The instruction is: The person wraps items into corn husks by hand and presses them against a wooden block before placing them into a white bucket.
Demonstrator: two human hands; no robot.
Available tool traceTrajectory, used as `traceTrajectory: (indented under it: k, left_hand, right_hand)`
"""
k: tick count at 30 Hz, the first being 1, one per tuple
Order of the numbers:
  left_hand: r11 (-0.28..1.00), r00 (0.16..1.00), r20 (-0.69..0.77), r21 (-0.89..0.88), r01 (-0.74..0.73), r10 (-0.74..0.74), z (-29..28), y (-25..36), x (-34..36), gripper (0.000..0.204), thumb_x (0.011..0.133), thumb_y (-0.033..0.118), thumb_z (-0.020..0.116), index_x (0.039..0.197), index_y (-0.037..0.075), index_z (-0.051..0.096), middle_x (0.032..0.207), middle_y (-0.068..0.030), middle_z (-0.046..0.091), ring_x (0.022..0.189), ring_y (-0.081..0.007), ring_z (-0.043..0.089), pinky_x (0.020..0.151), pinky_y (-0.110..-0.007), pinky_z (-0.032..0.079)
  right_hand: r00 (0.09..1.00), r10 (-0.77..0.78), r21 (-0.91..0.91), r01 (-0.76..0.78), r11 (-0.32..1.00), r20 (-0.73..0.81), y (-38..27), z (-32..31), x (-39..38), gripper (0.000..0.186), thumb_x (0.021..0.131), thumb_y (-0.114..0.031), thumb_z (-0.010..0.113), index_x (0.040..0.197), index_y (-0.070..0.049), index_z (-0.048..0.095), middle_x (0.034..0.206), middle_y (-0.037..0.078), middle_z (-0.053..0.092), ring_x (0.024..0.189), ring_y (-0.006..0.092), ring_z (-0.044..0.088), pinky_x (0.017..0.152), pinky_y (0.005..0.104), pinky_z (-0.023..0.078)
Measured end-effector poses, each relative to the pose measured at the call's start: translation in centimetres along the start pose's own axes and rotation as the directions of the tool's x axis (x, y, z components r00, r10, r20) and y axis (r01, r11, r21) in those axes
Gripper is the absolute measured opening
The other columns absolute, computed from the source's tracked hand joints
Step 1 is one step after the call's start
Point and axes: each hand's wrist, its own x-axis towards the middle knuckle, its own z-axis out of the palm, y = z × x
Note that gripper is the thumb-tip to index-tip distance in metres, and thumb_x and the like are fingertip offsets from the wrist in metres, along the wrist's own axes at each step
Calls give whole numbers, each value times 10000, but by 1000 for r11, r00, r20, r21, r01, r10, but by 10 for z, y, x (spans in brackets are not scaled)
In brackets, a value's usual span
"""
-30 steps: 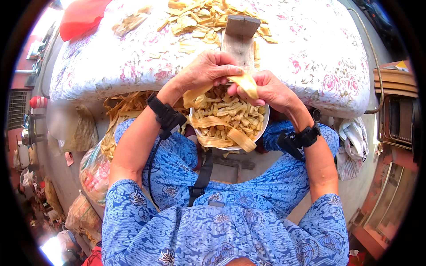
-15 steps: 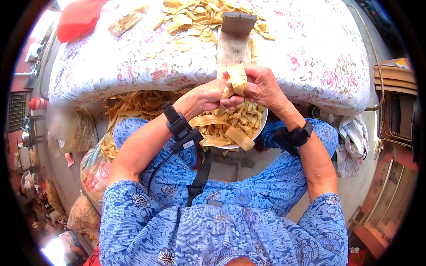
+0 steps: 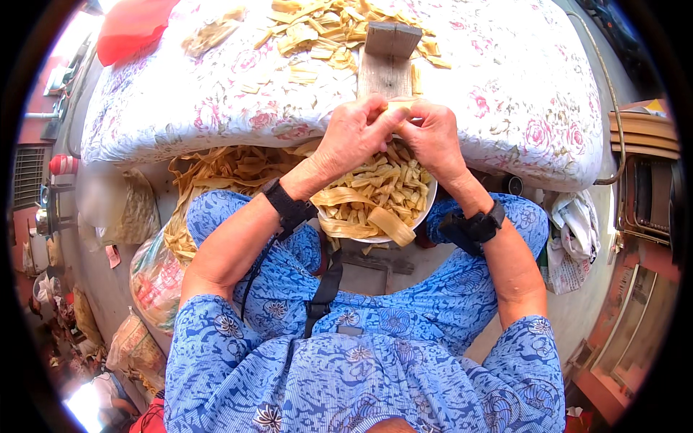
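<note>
A white bowl (image 3: 434, 196) holds yellowish strips (image 3: 393, 186) (quite a heap).

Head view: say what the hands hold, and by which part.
The left hand and right hand pinch a yellowish strip; they hide most of it, so which part is in the grip cannot be told.

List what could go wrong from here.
The yellow strip pinched between the left hand and right hand might tear if pulled hard. The curled strip at the near rim of the bowl could slip off. The bowl looks full, so pieces might spill if it is knocked.
</note>
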Motion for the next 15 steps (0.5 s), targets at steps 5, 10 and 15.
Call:
traceTrajectory:
  k: [5,10,15]
  left_hand:
    - [997,998,-60,70,40,-36,7,-3,-4,225,863,240,546,863,15,549,659,-24,571,503,-49,498,443,-182,398]
    - [709,917,162,-589,387,-365,3,-1,0,202,864,248,543,898,49,535,634,47,497,478,0,386,410,-162,293]
    - [654,917,313,-644,396,-248,-4,9,-1,239,875,257,540,924,25,571,586,101,329,500,-1,261,445,-165,226]
  right_hand:
    - [907,-396,-237,357,904,-144,9,9,-3,76,666,-26,592,720,2,638,879,104,623,791,237,558,723,308,454]
    - [957,-229,192,262,946,-176,9,-2,2,71,722,7,586,757,26,645,1008,92,588,876,172,532,788,275,433]
    - [971,55,649,112,753,-231,32,-28,22,98,798,-41,588,841,14,657,1073,71,563,913,110,515,837,249,422]
